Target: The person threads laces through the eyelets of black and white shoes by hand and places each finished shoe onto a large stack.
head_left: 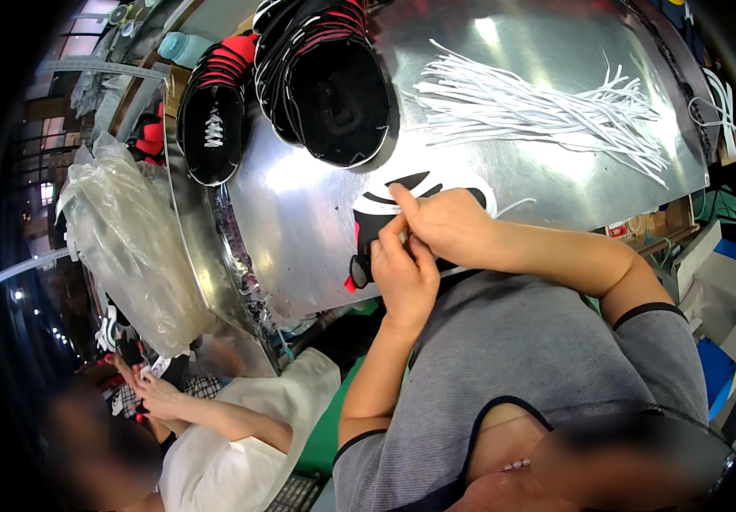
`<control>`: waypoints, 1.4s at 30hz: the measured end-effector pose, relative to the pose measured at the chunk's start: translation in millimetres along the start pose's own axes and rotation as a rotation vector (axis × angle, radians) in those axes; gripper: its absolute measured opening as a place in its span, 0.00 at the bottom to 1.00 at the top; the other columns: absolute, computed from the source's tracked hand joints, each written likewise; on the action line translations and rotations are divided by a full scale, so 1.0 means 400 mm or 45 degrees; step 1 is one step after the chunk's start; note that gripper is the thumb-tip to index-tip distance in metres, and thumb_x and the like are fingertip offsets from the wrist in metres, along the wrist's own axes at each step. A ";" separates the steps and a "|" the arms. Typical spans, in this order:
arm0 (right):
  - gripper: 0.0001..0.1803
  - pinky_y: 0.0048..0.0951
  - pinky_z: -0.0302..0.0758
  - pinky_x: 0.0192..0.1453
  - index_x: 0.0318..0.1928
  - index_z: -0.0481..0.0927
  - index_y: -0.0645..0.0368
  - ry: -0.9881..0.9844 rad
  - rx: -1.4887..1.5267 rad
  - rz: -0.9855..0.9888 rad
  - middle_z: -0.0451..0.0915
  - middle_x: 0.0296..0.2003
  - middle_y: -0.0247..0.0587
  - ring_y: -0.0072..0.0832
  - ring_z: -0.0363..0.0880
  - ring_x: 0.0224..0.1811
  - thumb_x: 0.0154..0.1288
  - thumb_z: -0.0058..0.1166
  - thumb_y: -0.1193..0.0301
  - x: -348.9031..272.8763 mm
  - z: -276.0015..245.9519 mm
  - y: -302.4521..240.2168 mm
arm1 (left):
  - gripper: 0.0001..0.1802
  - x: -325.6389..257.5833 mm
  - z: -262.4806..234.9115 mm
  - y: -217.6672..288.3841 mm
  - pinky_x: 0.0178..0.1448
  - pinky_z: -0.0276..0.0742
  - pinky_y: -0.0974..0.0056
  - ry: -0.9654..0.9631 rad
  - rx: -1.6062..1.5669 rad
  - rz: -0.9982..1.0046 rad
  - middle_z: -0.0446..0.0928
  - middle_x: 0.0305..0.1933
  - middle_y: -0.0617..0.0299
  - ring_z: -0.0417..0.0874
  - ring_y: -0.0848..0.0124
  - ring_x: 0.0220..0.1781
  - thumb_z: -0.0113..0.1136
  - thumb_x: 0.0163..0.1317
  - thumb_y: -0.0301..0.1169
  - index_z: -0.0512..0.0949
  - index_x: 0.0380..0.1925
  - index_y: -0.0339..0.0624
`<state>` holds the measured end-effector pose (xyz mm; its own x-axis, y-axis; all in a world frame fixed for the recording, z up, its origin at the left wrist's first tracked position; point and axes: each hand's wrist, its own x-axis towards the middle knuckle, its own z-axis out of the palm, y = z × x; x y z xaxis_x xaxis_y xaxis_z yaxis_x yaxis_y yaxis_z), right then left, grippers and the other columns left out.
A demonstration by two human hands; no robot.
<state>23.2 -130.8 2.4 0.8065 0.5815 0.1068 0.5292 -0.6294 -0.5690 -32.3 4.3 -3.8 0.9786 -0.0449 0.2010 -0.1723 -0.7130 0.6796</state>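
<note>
Meeting over the shoe upper (370, 224) at the counter's (278, 230) near edge, left hand (406, 277) and right hand (452, 224) obscure their grip: cannot tell if clamped. Uneven pulling could twist the white lace (517, 206).

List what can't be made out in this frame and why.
Head view: parts of the black-and-white shoe upper, hidden by the bare right hand and bare left hand.
Head view: exact count of thin white cords; strands overlap.
Head view: contents, if any, of the clear plastic bag; creases and glare obscure them.
Head view: details of the white piece in a co-worker's hand; too small.
</note>
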 end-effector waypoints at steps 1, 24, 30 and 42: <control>0.26 0.37 0.76 0.28 0.53 0.68 0.73 0.048 0.032 -0.039 0.81 0.26 0.44 0.40 0.83 0.28 0.55 0.57 0.71 -0.003 0.005 0.005 | 0.16 0.005 -0.004 -0.003 0.53 0.73 0.60 0.011 -0.104 -0.090 0.79 0.45 0.52 0.78 0.61 0.47 0.56 0.64 0.22 0.71 0.52 0.32; 0.08 0.41 0.76 0.33 0.40 0.75 0.54 -0.036 0.343 -0.139 0.76 0.35 0.37 0.41 0.80 0.32 0.59 0.57 0.71 -0.192 -0.043 0.038 | 0.10 0.045 -0.016 -0.004 0.40 0.72 0.56 0.029 0.187 0.170 0.78 0.33 0.55 0.79 0.54 0.34 0.68 0.57 0.28 0.77 0.36 0.39; 0.12 0.30 0.76 0.34 0.45 0.82 0.57 -0.412 0.940 0.124 0.84 0.30 0.39 0.28 0.82 0.32 0.65 0.59 0.65 -0.252 -0.111 0.076 | 0.09 0.053 -0.031 -0.005 0.36 0.73 0.57 0.095 0.087 0.192 0.77 0.31 0.55 0.79 0.54 0.32 0.66 0.57 0.24 0.75 0.33 0.36; 0.11 0.22 0.70 0.42 0.40 0.81 0.58 -0.474 1.504 0.364 0.78 0.29 0.29 0.14 0.74 0.34 0.70 0.56 0.63 -0.201 -0.027 0.035 | 0.10 0.063 -0.080 0.041 0.36 0.71 0.56 -0.029 0.078 0.268 0.75 0.32 0.54 0.77 0.55 0.32 0.64 0.59 0.23 0.79 0.41 0.36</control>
<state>-31.4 -192.1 -5.5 0.6288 0.7311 -0.2647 -0.3615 -0.0265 -0.9320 -14.0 13.7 35.1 0.9241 -0.2123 0.3176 -0.3665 -0.7273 0.5802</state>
